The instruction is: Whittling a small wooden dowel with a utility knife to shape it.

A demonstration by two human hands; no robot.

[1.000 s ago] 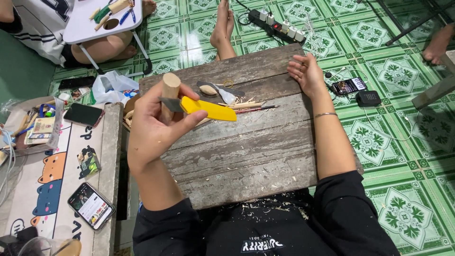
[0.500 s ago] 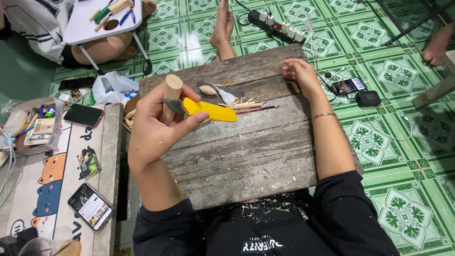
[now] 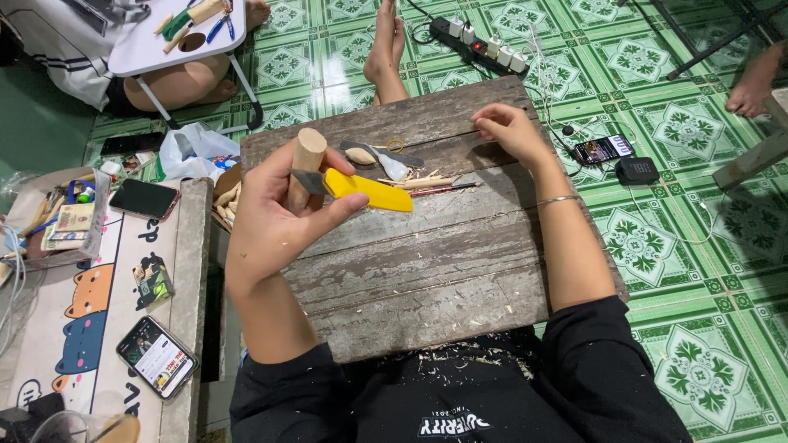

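Holding wooden dowel [image 3: 309,156] and yellow knife [image 3: 367,190] in left hand [image 3: 275,215]

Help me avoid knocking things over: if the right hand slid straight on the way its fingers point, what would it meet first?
The right hand points left along the wooden board. Likely first: the grey blade-like piece beside the small rubber band, though depth is uncertain.
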